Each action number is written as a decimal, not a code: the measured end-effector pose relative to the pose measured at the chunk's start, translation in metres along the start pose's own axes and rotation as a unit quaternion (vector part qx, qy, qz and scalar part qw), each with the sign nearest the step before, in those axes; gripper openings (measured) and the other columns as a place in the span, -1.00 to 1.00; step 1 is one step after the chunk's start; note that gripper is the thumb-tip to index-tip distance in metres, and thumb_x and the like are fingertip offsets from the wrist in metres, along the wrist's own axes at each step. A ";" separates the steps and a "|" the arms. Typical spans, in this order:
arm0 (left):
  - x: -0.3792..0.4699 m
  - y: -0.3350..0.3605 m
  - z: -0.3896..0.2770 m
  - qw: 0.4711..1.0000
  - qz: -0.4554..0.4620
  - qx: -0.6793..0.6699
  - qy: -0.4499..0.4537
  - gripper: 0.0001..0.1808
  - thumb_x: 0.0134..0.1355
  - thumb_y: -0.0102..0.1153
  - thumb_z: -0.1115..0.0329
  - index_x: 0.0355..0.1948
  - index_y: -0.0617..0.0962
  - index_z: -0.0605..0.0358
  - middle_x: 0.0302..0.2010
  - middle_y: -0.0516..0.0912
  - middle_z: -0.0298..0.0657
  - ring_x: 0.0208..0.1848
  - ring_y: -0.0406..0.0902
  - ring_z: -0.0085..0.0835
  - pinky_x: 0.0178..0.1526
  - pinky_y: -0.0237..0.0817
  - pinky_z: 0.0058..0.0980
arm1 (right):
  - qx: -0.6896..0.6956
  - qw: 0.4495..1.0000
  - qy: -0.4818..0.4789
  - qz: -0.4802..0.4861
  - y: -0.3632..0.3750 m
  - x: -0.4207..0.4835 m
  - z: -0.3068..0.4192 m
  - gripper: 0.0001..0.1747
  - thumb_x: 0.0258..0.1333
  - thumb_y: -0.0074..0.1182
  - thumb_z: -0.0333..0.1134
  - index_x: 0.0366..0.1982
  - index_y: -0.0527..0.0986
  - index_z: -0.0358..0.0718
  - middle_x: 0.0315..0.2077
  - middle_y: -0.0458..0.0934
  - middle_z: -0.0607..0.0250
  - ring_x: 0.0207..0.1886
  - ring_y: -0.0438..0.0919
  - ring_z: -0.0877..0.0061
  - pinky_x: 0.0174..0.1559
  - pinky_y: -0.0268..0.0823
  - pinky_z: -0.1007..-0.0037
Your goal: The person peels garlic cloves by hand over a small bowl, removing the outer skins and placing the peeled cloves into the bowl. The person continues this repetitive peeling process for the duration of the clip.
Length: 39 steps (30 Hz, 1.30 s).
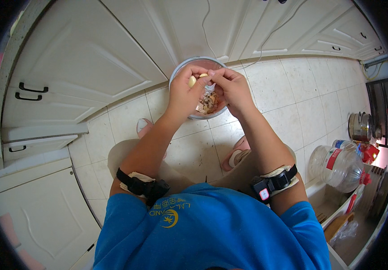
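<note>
My left hand [188, 90] is closed around a pale garlic clove [192, 81], which shows between its fingers and palm. A second pale clove [203, 75] lies at the fingertips, where both hands meet. My right hand [230, 87] pinches at this clove's end with thumb and forefinger; whether its other fingers hold anything is hidden. Both hands are above a round bin [197, 117] with a grey-blue rim and pinkish inside. Peelings and other scraps [209, 103] lie in the bin.
White cabinet doors [194, 30] stand just behind the bin, with a thin cable hanging down them. Tiled floor [194, 152] lies between my slippered feet. To the right are large clear plastic bottles [340, 167], a metal pot [360, 126] and an open drawer or box holding a wooden item.
</note>
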<state>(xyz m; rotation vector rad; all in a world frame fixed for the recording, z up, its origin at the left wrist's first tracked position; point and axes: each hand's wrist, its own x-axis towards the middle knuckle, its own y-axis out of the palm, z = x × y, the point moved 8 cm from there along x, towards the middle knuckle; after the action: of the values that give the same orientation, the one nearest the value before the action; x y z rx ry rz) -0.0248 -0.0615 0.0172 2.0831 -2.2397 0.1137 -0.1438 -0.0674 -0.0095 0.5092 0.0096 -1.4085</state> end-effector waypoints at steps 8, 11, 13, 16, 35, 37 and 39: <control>0.001 -0.005 0.038 0.916 -0.003 -0.334 -0.223 -0.83 0.27 -0.05 0.31 -0.21 0.49 0.16 -0.35 0.53 -0.23 -0.46 0.43 -0.56 -0.43 0.26 -0.63 | 0.336 0.927 0.164 -0.020 -0.012 0.006 -0.035 -0.62 0.33 -0.30 -0.19 -0.22 0.42 -0.37 -0.40 0.52 0.18 -0.53 0.41 0.66 -0.56 0.27 0.68; 0.000 -0.002 0.038 0.905 0.024 -0.343 -0.251 -0.82 0.23 0.00 0.34 -0.19 0.52 0.18 -0.29 0.57 -0.19 -0.39 0.48 -0.52 -0.39 0.27 -0.65 | 0.353 0.917 0.181 -0.041 -0.017 0.010 -0.042 -0.61 0.33 -0.30 -0.19 -0.20 0.43 -0.38 -0.36 0.54 0.17 -0.41 0.51 0.55 -0.39 0.44 0.62; -0.001 0.004 0.032 0.930 0.064 -0.281 -0.229 -0.81 0.19 0.05 0.37 -0.20 0.54 0.19 -0.27 0.59 -0.18 -0.33 0.51 -0.50 -0.35 0.29 -0.64 | 0.371 0.911 0.176 -0.045 -0.017 0.011 -0.043 -0.59 0.34 -0.33 -0.17 -0.20 0.42 -0.38 -0.36 0.52 0.15 -0.37 0.52 0.51 -0.30 0.46 0.55; -0.007 0.018 0.019 0.986 0.102 -0.056 -0.121 -0.80 0.12 0.14 0.40 -0.21 0.58 0.19 -0.28 0.63 -0.21 -0.28 0.53 -0.47 -0.27 0.32 -0.59 | 0.367 0.913 0.173 -0.052 -0.015 0.010 -0.045 -0.59 0.35 -0.34 -0.17 -0.19 0.40 -0.37 -0.30 0.49 0.12 -0.26 0.50 0.43 -0.16 0.44 0.43; -0.001 -0.005 0.041 0.957 0.010 -0.199 -0.210 -0.82 0.25 0.01 0.22 -0.34 0.49 0.10 -0.64 0.38 -0.40 -0.68 0.22 -0.69 -0.63 -0.01 -0.70 | 0.337 0.937 0.081 -0.050 -0.015 0.007 -0.025 -0.64 0.24 -0.31 -0.54 0.08 0.24 -0.36 -0.07 0.39 0.12 -0.02 0.43 0.45 0.05 0.35 0.44; -0.003 0.006 0.043 0.979 0.041 -0.039 -0.197 -0.76 0.22 0.06 0.18 -0.45 0.49 0.13 -0.64 0.40 -0.39 -0.67 0.31 -0.61 -0.63 0.11 -0.62 | 0.327 0.942 0.054 -0.056 -0.014 0.006 -0.018 -0.63 0.24 -0.31 -0.55 0.09 0.23 -0.35 -0.01 0.36 0.09 0.04 0.40 0.43 0.08 0.31 0.43; -0.004 0.021 0.026 0.994 0.060 0.073 -0.060 -0.75 0.22 0.09 0.20 -0.48 0.49 0.15 -0.65 0.40 -0.39 -0.67 0.31 -0.62 -0.62 0.13 -0.62 | 0.319 0.946 0.029 -0.057 -0.010 0.005 -0.012 -0.62 0.24 -0.32 -0.55 0.10 0.23 -0.34 0.04 0.33 0.06 0.10 0.37 0.41 0.11 0.27 0.41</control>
<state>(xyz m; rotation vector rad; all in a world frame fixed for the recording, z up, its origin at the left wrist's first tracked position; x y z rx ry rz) -0.0461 -0.0587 -0.0090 2.0739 -2.4995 0.1701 -0.1490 -0.0683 -0.0249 1.0985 -0.3866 -1.4998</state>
